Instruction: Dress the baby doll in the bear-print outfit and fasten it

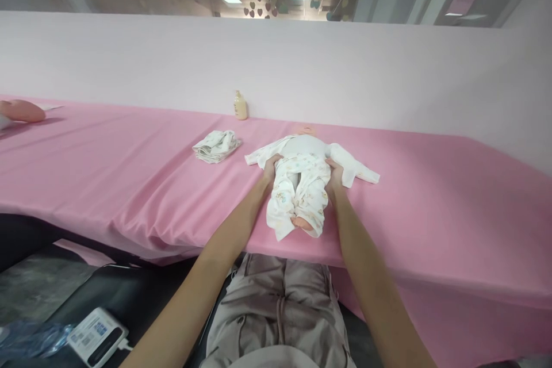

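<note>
In the head view, a baby doll with pinkish skin (pixel 307 131) lies on its back on the bench draped in smooth pink cloth (pixel 414 207), head toward the white wall (pixel 129 63) and legs toward the person. This placing seems to bring its waist and legs within easy reach of both hands. A white long-sleeved cotton top (pixel 305 144) covers its upper body, sleeves spread outward, probably leaving the waist clear. White baby trousers with a small pastel print (pixel 282 198) cover the legs; a foot shows near one cuff.

The left hand (pixel 269 169) and right hand (pixel 335 176) grasp opposite sides of the trousers near the waist, likely to hold the cloth evenly. Each grip looks closed on fabric, thumb uppermost, though several fingers are hidden. Both forearms stretch forward, nearly straight, converging on the doll.
</note>
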A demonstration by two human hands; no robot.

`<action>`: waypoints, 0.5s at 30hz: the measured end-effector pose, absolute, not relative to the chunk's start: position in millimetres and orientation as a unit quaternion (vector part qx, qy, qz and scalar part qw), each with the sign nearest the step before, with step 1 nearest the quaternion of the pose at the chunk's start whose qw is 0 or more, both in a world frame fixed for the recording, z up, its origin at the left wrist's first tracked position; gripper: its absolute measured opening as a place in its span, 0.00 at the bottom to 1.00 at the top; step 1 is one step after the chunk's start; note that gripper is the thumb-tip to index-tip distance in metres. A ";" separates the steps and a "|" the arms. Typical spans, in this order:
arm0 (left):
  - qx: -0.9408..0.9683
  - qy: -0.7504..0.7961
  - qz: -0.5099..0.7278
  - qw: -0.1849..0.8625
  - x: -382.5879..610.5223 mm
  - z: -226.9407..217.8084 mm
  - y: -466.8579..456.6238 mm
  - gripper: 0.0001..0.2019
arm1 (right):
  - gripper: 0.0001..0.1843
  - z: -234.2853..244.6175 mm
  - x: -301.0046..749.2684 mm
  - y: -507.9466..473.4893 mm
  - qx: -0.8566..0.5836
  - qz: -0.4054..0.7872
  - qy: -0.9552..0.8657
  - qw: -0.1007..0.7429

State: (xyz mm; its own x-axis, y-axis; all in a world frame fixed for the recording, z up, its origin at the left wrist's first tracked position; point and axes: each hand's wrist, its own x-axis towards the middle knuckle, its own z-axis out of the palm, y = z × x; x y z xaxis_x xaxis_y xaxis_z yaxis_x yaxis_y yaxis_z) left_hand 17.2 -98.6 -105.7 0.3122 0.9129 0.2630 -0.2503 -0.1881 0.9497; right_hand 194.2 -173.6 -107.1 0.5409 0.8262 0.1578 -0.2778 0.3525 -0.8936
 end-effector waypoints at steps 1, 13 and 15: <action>0.592 0.289 0.512 0.551 15.3 -104.9 -95.8 0.10 | 0.10 -107.2 195.7 -172.1 -0.447 0.354 -0.312 0.760; 0.766 0.356 0.421 0.331 18.9 -81.9 -64.4 0.11 | 0.14 -107.8 218.6 -157.5 -0.640 0.205 -0.326 0.665; 0.753 0.388 0.418 0.328 27.1 -87.0 -56.8 0.11 | 0.14 -108.1 222.3 -152.7 -0.680 0.191 -0.319 0.631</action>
